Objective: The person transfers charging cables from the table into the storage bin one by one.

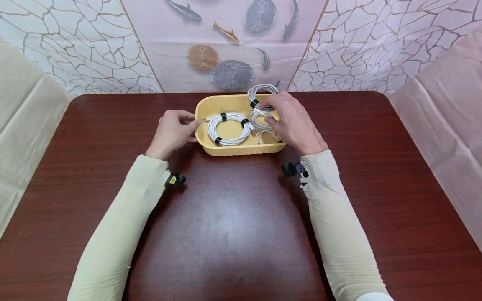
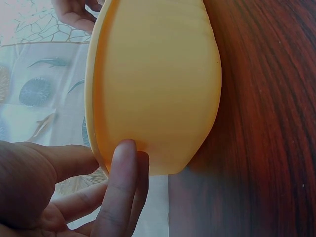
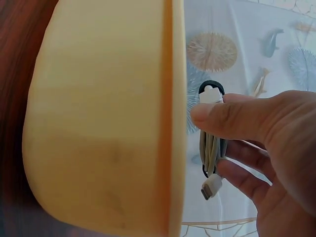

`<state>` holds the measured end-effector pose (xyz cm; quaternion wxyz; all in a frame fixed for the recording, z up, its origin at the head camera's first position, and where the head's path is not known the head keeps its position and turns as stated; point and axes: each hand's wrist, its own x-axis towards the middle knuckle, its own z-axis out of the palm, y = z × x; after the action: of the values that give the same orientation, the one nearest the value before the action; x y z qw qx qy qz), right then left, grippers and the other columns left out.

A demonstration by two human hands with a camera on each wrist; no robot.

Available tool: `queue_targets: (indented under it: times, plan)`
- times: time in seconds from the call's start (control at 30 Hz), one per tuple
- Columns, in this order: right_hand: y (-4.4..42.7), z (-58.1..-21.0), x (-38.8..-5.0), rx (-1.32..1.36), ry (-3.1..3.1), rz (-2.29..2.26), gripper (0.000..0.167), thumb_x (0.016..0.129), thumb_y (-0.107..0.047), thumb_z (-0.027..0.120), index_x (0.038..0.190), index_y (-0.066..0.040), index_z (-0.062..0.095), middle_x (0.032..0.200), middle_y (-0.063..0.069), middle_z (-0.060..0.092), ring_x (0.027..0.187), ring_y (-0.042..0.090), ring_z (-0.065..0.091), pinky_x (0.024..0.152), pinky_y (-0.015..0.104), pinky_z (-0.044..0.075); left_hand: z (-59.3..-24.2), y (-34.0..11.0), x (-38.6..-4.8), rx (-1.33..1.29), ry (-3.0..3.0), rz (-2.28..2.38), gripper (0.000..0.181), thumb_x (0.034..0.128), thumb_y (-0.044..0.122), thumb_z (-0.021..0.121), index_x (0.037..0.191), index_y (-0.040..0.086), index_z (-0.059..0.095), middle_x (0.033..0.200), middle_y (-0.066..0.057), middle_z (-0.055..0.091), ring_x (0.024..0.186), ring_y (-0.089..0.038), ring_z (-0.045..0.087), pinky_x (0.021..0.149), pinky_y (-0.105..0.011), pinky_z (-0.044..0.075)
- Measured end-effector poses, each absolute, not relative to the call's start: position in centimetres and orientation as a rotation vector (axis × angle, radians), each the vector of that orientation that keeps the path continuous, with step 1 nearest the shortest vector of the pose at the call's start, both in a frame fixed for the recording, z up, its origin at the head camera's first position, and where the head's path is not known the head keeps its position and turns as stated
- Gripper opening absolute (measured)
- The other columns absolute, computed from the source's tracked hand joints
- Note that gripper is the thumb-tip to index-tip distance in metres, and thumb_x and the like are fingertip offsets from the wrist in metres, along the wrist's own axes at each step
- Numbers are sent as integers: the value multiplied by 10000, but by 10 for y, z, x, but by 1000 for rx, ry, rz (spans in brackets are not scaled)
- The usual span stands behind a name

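A yellow plastic basket (image 1: 241, 149) sits near the table's far edge. My left hand (image 1: 174, 129) grips its left end, with the thumb at the rim and fingertips (image 2: 123, 158) against the outer wall. Over the basket's right end, my right hand (image 1: 295, 121) pinches a coiled cable (image 1: 262, 89) bound with a black strap. In the right wrist view the held cable (image 3: 211, 143) shows a white connector at its lower end. A large white cable coil (image 1: 228, 142) with several black straps lies inside on the left. Smaller white cables (image 1: 261, 121) lie to its right, partly hidden by my right hand.
The dark reddish-brown table (image 1: 233, 217) extends on both sides of the basket and in front of it. Behind it hangs a patterned cloth (image 1: 231, 37) with fish and coral prints. Small black cameras (image 1: 294, 169) are strapped at both wrists.
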<state>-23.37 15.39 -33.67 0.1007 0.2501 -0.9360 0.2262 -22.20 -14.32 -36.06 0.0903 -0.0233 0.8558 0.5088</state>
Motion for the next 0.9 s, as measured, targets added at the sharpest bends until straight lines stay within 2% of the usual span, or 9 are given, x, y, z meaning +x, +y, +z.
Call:
queue_targets:
  times: [0.43,0.9]
  plan:
    - [146,-340,-231,806,-2726,679,258,878,60,712,1109,-55,718,1127,92,744,1106,256,618,958,410,540,-362,-143,-223,-75,2543,1519,325,1027,179,607,1271,-29,664,1155,-262,694,647,-32,696,749,-346,676]
    - [138,-345,-234,917,-2646,660,264,850,101,710,1073,-41,722,1060,90,756,1088,267,630,1032,392,505,-361,-143,-222,-66,2548,1513,325,1025,180,613,1270,-27,669,1160,-260,697,632,-31,692,735,-330,676]
